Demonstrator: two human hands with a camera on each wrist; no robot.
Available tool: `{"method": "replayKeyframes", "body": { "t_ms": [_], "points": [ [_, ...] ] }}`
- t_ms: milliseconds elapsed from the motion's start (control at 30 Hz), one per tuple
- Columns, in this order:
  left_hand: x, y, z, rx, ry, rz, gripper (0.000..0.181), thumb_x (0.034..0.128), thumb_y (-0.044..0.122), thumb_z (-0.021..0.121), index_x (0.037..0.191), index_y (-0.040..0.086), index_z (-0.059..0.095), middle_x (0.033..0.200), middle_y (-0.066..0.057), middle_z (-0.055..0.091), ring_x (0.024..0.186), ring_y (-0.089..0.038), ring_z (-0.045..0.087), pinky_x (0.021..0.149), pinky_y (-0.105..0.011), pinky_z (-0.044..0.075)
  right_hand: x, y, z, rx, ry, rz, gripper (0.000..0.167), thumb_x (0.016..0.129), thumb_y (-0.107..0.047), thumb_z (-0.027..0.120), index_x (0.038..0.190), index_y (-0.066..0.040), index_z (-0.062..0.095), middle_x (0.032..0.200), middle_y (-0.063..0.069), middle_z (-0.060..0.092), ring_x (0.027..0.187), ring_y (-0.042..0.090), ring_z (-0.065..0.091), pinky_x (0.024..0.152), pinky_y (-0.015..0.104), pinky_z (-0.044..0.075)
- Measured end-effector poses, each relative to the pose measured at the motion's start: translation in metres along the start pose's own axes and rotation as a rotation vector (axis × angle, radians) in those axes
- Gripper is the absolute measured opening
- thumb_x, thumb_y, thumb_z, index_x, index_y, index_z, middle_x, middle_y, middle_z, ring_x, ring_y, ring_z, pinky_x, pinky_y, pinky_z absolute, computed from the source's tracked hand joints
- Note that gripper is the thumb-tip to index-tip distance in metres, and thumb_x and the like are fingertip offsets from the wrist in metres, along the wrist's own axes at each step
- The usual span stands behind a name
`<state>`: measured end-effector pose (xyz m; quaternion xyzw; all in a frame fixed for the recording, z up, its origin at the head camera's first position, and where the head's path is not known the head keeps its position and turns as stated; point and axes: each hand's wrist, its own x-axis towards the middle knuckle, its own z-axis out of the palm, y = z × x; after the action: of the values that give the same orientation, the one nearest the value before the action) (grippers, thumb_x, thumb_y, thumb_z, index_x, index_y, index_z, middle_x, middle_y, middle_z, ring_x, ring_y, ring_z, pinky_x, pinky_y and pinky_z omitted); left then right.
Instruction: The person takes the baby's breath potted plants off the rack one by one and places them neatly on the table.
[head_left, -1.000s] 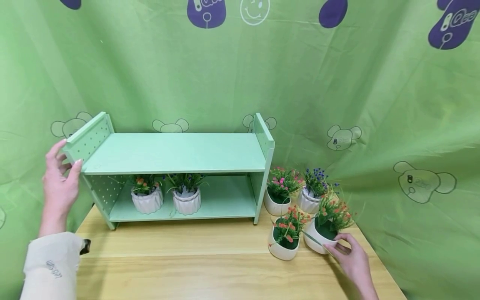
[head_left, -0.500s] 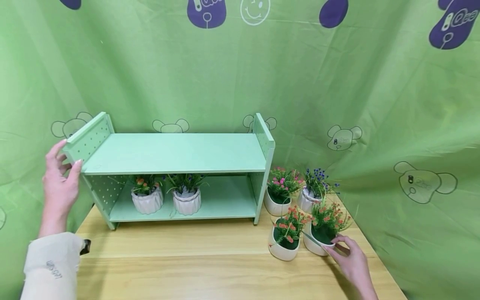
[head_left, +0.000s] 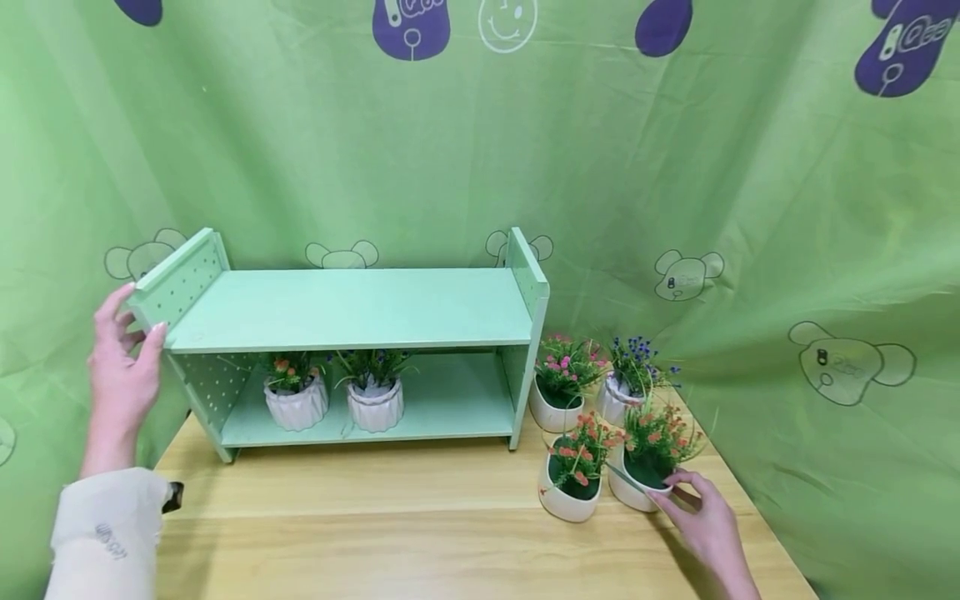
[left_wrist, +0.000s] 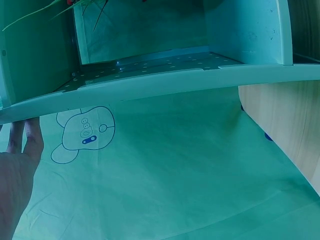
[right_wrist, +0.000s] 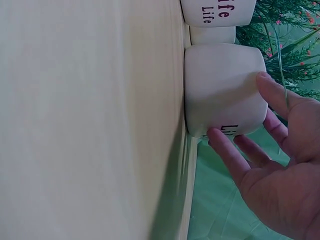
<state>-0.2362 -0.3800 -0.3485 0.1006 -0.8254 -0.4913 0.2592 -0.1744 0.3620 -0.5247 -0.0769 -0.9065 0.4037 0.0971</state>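
**Both held: a shelf [head_left: 352, 308] and a flower pot [head_left: 627, 494]**

The shelf's left edge is gripped by the left hand [head_left: 123, 371], fingers curled round it. Two potted plants [head_left: 375, 408] are tucked inside, at the bottom. Then three more pots [head_left: 568, 506] are bunched on the surface [head_left: 360, 533], with the rightmost flower pot pinched by the right hand's [head_left: 703, 518] fingers.

Green cloth [head_left: 337, 167] hangs behind the table and down both sides, filling the head view to its top; soft vertical folds at the back, looser creases at right. Print: outlined bear heads [head_left: 684, 277] in a rough row lower down; purple figures [head_left: 433, 42] along the top, cut off by the view's edge, a white smiling face [head_left: 507, 23] among them. Table [head_left: 360, 550] pale wood, grain crosswise, right edge slanting. Light fairly even, shadows soft. Cloth reads teal in left wrist view.
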Motion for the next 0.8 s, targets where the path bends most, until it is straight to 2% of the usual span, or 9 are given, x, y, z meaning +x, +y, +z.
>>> {"method": "replayKeyframes", "body": {
  "t_ms": [133, 233, 400, 500, 567, 600, 700, 767, 800],
  "points": [
    [0.0, -0.001, 0.0, 0.0, 0.001, -0.002, 0.065, 0.1094, 0.029, 0.044, 0.154, 0.062, 0.013, 0.17, -0.002, 0.029, 0.145, -0.032, 0.044, 0.118, -0.052, 0.047, 0.001, 0.0, -0.002, 0.022, -0.036, 0.016, 0.048, 0.093, -0.031, 0.079, 0.122, 0.002, 0.06, 0.155, 0.038, 0.038, 0.127, 0.051, 0.058, 0.112, 0.061, 0.041],
    [0.0, 0.0, -0.001, 0.001, 0.002, 0.002, 0.064, 0.1093, 0.029, 0.045, 0.154, 0.062, 0.013, 0.17, -0.002, 0.029, 0.145, -0.031, 0.045, 0.118, -0.051, 0.047, 0.003, -0.001, -0.004, 0.027, -0.06, 0.033, 0.052, 0.094, -0.035, 0.078, 0.125, 0.002, 0.058, 0.157, 0.038, 0.034, 0.131, 0.052, 0.054, 0.115, 0.069, 0.036],
    [0.0, 0.001, -0.001, -0.002, 0.0, 0.006, 0.065, 0.1093, 0.03, 0.044, 0.154, 0.063, 0.012, 0.17, -0.002, 0.028, 0.146, -0.034, 0.043, 0.119, -0.054, 0.046, 0.003, -0.002, -0.005, 0.022, -0.056, 0.032, 0.056, 0.094, -0.037, 0.078, 0.129, 0.001, 0.057, 0.158, 0.038, 0.034, 0.131, 0.052, 0.054, 0.115, 0.072, 0.035],
    [0.0, 0.0, -0.001, -0.001, -0.001, 0.006, 0.064, 0.1094, 0.029, 0.044, 0.154, 0.062, 0.012, 0.17, -0.003, 0.028, 0.147, -0.036, 0.043, 0.119, -0.054, 0.045, 0.002, -0.003, -0.005, 0.009, -0.046, 0.028, 0.058, 0.095, -0.039, 0.075, 0.133, 0.001, 0.056, 0.156, 0.037, 0.038, 0.13, 0.05, 0.056, 0.112, 0.061, 0.047],
    [-0.001, 0.0, -0.001, 0.003, 0.0, 0.008, 0.065, 0.1095, 0.029, 0.044, 0.155, 0.062, 0.012, 0.17, -0.005, 0.028, 0.146, -0.036, 0.043, 0.118, -0.054, 0.046, 0.0, -0.003, -0.005, 0.0, -0.037, 0.031, 0.059, 0.096, -0.042, 0.074, 0.135, -0.001, 0.056, 0.154, 0.035, 0.041, 0.129, 0.048, 0.058, 0.102, 0.042, 0.059],
    [-0.001, 0.0, -0.001, 0.003, -0.001, 0.009, 0.065, 0.1095, 0.029, 0.044, 0.155, 0.062, 0.012, 0.17, -0.005, 0.028, 0.146, -0.037, 0.043, 0.118, -0.054, 0.046, -0.001, -0.004, -0.006, -0.003, -0.033, 0.034, 0.059, 0.097, -0.042, 0.073, 0.136, -0.002, 0.056, 0.154, 0.035, 0.043, 0.129, 0.048, 0.058, 0.096, 0.032, 0.062],
    [-0.002, 0.0, -0.001, 0.004, 0.001, 0.012, 0.065, 0.1094, 0.028, 0.044, 0.155, 0.062, 0.012, 0.17, -0.005, 0.029, 0.146, -0.036, 0.044, 0.118, -0.052, 0.047, -0.003, -0.006, -0.008, -0.008, -0.004, 0.022, 0.057, 0.098, -0.042, 0.072, 0.137, -0.004, 0.056, 0.151, 0.033, 0.047, 0.127, 0.048, 0.06, 0.079, 0.011, 0.056],
    [-0.002, 0.0, -0.001, 0.004, 0.002, 0.014, 0.065, 0.1094, 0.029, 0.044, 0.155, 0.061, 0.012, 0.17, -0.005, 0.029, 0.145, -0.034, 0.044, 0.118, -0.05, 0.048, -0.004, -0.008, -0.01, 0.007, 0.025, 0.004, 0.054, 0.098, -0.039, 0.071, 0.136, -0.004, 0.056, 0.149, 0.033, 0.05, 0.122, 0.044, 0.065, 0.076, 0.006, 0.053],
    [-0.002, 0.0, -0.001, 0.004, 0.003, 0.014, 0.065, 0.1094, 0.029, 0.044, 0.155, 0.061, 0.012, 0.17, -0.005, 0.03, 0.145, -0.033, 0.045, 0.118, -0.049, 0.048, -0.005, -0.01, -0.011, 0.013, 0.045, -0.008, 0.052, 0.099, -0.037, 0.071, 0.136, -0.003, 0.057, 0.147, 0.032, 0.052, 0.117, 0.035, 0.07, 0.075, 0.005, 0.053]
  ]
}}
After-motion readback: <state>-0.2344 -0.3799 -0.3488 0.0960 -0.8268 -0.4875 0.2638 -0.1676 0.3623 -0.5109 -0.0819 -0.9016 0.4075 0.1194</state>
